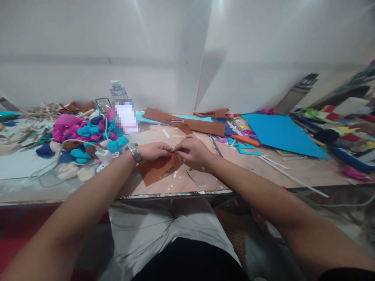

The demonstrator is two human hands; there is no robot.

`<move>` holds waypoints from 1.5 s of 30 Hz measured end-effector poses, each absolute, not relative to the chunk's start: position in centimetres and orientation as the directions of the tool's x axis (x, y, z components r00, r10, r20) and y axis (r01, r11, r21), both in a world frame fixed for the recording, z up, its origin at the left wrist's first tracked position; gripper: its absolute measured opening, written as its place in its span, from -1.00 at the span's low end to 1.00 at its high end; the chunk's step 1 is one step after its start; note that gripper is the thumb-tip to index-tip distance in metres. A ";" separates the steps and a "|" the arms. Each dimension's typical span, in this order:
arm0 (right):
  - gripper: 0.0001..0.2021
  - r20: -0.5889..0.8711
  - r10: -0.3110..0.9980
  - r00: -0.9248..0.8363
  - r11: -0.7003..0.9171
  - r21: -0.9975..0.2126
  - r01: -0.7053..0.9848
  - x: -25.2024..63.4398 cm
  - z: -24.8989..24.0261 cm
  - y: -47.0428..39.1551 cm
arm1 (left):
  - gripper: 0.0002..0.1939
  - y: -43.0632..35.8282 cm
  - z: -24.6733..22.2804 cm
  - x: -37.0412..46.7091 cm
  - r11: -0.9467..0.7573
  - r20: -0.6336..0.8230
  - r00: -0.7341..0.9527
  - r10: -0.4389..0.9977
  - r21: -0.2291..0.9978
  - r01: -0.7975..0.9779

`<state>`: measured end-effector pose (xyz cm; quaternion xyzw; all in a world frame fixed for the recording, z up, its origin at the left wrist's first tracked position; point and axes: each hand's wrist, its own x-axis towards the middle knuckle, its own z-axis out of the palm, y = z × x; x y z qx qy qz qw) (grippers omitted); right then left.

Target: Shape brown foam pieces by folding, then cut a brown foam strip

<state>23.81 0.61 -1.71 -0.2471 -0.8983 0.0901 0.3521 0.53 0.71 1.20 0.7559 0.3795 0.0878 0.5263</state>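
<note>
My left hand (154,150), with a metal watch (135,153) on the wrist, is closed in a pinch. My right hand (195,153) pinches too, and its fingertips meet those of the left. A thin brown strip runs between the fingertips, mostly hidden by them. A brown piece (185,128) sticks out beyond my right hand; whether it joins the strip I cannot tell. Below both hands a brown sheet (155,170) lies on the table (211,183), partly covered by my left hand. I cannot tell whether it is paper or felt.
Crumpled colourful bundles (70,127), a white charger (104,156), a lit phone (126,117) and a bottle (117,90) stand left. Behind lie brown strips (202,125). An orange-handled tool (246,140), blue sheet (281,132) and white strips (299,180) lie right.
</note>
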 end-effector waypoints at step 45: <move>-0.90 0.374 0.678 -0.632 0.728 -0.461 0.508 23.8 -0.8 0.9 | -0.62 0.1 2.0 1.2 -0.735 0.095 0.741 0.665 0.263 0.625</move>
